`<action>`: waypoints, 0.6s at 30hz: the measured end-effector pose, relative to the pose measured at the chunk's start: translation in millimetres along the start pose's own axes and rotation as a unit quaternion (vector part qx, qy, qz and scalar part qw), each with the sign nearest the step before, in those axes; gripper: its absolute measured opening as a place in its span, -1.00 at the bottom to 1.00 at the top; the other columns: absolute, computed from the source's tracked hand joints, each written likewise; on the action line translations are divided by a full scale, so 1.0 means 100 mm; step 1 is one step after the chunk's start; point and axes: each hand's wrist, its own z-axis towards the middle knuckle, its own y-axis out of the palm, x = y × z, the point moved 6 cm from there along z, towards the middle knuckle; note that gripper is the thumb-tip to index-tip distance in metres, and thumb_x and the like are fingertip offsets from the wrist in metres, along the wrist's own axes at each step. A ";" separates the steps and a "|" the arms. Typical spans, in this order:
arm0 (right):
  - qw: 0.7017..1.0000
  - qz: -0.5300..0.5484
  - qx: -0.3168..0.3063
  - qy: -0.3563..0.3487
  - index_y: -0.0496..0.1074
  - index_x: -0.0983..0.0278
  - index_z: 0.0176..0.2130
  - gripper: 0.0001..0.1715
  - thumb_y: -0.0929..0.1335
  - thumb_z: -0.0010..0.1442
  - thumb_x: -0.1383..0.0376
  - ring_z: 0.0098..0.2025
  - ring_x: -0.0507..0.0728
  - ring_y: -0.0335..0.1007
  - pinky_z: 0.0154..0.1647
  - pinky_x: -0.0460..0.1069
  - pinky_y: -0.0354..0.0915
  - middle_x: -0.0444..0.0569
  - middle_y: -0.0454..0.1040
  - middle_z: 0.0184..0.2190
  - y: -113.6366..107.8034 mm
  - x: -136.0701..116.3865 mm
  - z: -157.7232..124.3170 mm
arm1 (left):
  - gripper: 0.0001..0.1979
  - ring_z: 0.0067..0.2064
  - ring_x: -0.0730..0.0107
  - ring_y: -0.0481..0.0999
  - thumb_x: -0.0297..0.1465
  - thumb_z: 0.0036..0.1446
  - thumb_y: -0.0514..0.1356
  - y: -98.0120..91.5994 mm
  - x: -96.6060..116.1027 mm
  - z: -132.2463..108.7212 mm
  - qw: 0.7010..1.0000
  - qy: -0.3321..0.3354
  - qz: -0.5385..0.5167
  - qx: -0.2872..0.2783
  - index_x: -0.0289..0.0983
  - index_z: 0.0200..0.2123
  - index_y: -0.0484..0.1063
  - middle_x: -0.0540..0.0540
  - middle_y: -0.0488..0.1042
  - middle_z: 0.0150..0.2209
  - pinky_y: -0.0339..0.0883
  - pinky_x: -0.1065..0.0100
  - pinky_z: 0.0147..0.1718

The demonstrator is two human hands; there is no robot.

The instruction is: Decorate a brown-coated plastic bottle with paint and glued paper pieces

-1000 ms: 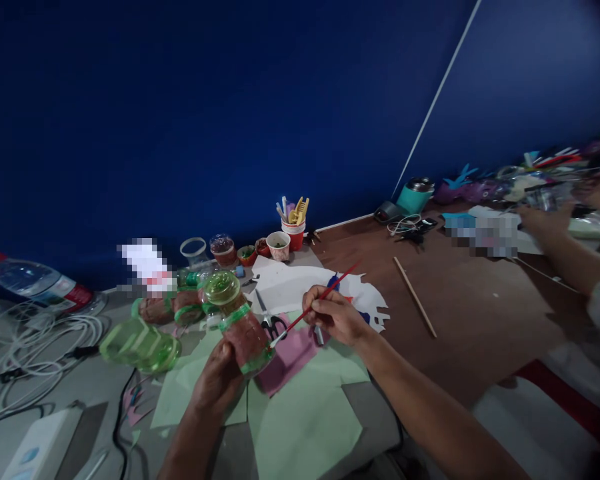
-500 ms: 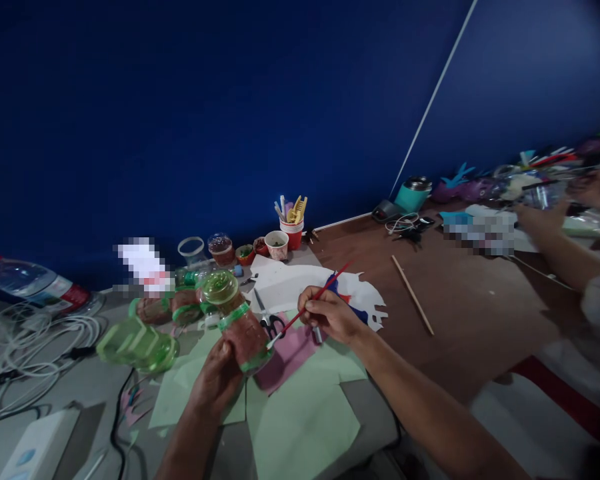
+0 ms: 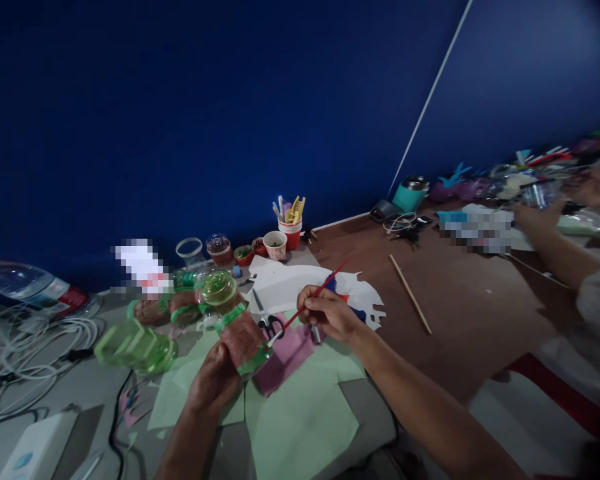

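My left hand [image 3: 216, 379] is closed round the lower part of a clear plastic bottle [image 3: 241, 337] painted reddish-brown with green bands, held tilted above the papers. In my right hand [image 3: 325, 312] is a thin red paintbrush [image 3: 293, 319], pinched between thumb and fingers. Its pale tip touches or nearly touches the bottle's lower right side; I cannot tell which. Black-handled scissors [image 3: 271, 327] lie just behind the bottle. Pink paper [image 3: 285, 363] and light green sheets [image 3: 300, 420] spread beneath both hands. A white paper cutout [image 3: 280, 283] with blue and orange patches lies behind my right hand.
Paper cups [image 3: 275, 245] stand along the blue wall. At left are more painted bottles [image 3: 153, 311], a green plastic piece [image 3: 137, 347], coiled white cables [image 3: 55, 347] and a water bottle [image 3: 35, 287]. A wooden stick [image 3: 410, 293] lies right; another person's arm [image 3: 555, 243] reaches in there.
The view has shifted very slightly. Both hands keep their hold, with the brush tip still at the bottle's lower right side.
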 end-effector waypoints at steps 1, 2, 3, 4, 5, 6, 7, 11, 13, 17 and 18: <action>1.000 0.001 0.008 0.000 0.42 0.33 -0.49 -0.89 0.42 -0.06 0.33 -0.64 -0.07 0.12 -0.58 -0.13 -0.01 -0.14 0.33 -0.67 -0.03 0.00 0.01 | -0.64 0.11 0.12 0.44 -0.34 0.16 0.18 0.01 0.00 -0.01 1.000 -0.002 -0.001 -0.005 -0.23 0.03 0.47 -0.15 0.51 0.05 0.28 0.21 0.12; 1.000 0.005 0.016 -0.004 0.41 0.33 -0.50 -0.90 0.42 -0.07 0.34 -0.64 -0.07 0.11 -0.58 -0.13 -0.01 -0.14 0.33 -0.67 -0.06 0.00 0.03 | -0.61 0.13 0.10 0.42 -0.33 0.16 0.18 0.03 0.01 -0.01 1.000 -0.003 -0.003 -0.010 -0.24 0.06 0.44 -0.17 0.49 0.07 0.26 0.19 0.13; 1.000 0.010 0.021 -0.010 0.41 0.33 -0.50 -0.90 0.42 -0.07 0.34 -0.65 -0.07 0.11 -0.58 -0.13 0.00 -0.14 0.33 -0.67 -0.09 -0.01 0.04 | -0.58 0.14 0.08 0.41 -0.31 0.16 0.17 0.04 0.01 -0.02 1.000 -0.004 -0.007 -0.016 -0.26 0.09 0.42 -0.19 0.48 0.09 0.25 0.17 0.14; 0.999 0.017 0.022 -0.016 0.41 0.33 -0.50 -0.91 0.41 -0.07 0.34 -0.65 -0.07 0.11 -0.57 -0.13 0.00 -0.14 0.33 -0.67 -0.11 -0.02 0.05 | -0.55 0.15 0.06 0.40 -0.29 0.16 0.17 0.06 0.02 -0.03 1.000 -0.003 -0.011 -0.023 -0.27 0.11 0.39 -0.21 0.46 0.10 0.24 0.16 0.15; 0.999 0.026 0.020 -0.023 0.42 0.33 -0.50 -0.91 0.41 -0.07 0.34 -0.65 -0.07 0.10 -0.57 -0.13 0.00 -0.15 0.33 -0.67 -0.12 -0.03 0.05 | -0.54 0.16 0.06 0.39 -0.28 0.16 0.16 0.07 0.02 -0.04 0.999 -0.004 -0.015 -0.030 -0.27 0.12 0.38 -0.22 0.45 0.11 0.23 0.15 0.15; 0.999 0.036 0.015 -0.025 0.42 0.33 -0.50 -0.91 0.42 -0.07 0.34 -0.65 -0.07 0.11 -0.57 -0.13 0.01 -0.15 0.32 -0.66 -0.11 -0.03 0.05 | -0.53 0.16 0.05 0.38 -0.27 0.16 0.16 0.08 0.02 -0.05 0.999 -0.005 -0.019 -0.037 -0.27 0.13 0.37 -0.22 0.45 0.11 0.22 0.15 0.16; 0.999 0.044 0.009 -0.025 0.42 0.32 -0.50 -0.90 0.42 -0.07 0.33 -0.64 -0.07 0.11 -0.56 -0.13 0.01 -0.16 0.31 -0.66 -0.09 -0.03 0.04 | -0.52 0.17 0.05 0.37 -0.28 0.16 0.16 0.09 0.02 -0.06 0.999 -0.007 -0.023 -0.045 -0.26 0.14 0.36 -0.22 0.44 0.12 0.20 0.14 0.17; 0.999 0.041 -0.010 -0.003 0.41 0.33 -0.49 -0.88 0.43 -0.08 0.32 -0.62 -0.05 0.16 -0.58 -0.15 -0.02 -0.17 0.30 -0.67 0.01 0.02 0.02 | -0.50 0.18 0.02 0.35 -0.28 0.16 0.15 0.10 0.02 -0.06 0.997 -0.004 -0.029 -0.066 -0.23 0.17 0.33 -0.23 0.42 0.14 0.16 0.07 0.19; 1.000 0.028 -0.006 0.008 0.41 0.34 -0.49 -0.88 0.43 -0.09 0.33 -0.64 -0.06 0.15 -0.59 -0.14 -0.03 -0.16 0.32 -0.67 0.01 0.05 0.03 | -0.51 0.18 0.01 0.35 -0.26 0.17 0.13 0.10 0.02 -0.06 0.998 -0.003 -0.027 -0.063 -0.23 0.17 0.33 -0.24 0.41 0.14 0.14 0.05 0.20; 1.000 0.027 0.015 -0.002 0.40 0.34 -0.51 -0.89 0.42 -0.11 0.36 -0.66 -0.08 0.10 -0.58 -0.13 0.00 -0.15 0.34 -0.66 -0.07 0.04 0.06 | -0.51 0.21 -0.02 0.31 -0.22 0.19 0.08 0.11 0.02 -0.06 0.998 -0.002 -0.029 -0.055 -0.23 0.17 0.34 -0.22 0.43 0.13 0.02 0.01 0.25; 0.999 0.031 0.021 -0.009 0.40 0.34 -0.51 -0.90 0.42 -0.10 0.36 -0.66 -0.08 0.10 -0.58 -0.13 0.00 -0.15 0.34 -0.66 -0.09 0.03 0.06 | -0.50 0.22 -0.02 0.30 -0.21 0.21 0.06 0.12 0.03 -0.06 0.997 0.000 -0.037 -0.063 -0.25 0.18 0.32 -0.23 0.42 0.14 0.00 0.01 0.25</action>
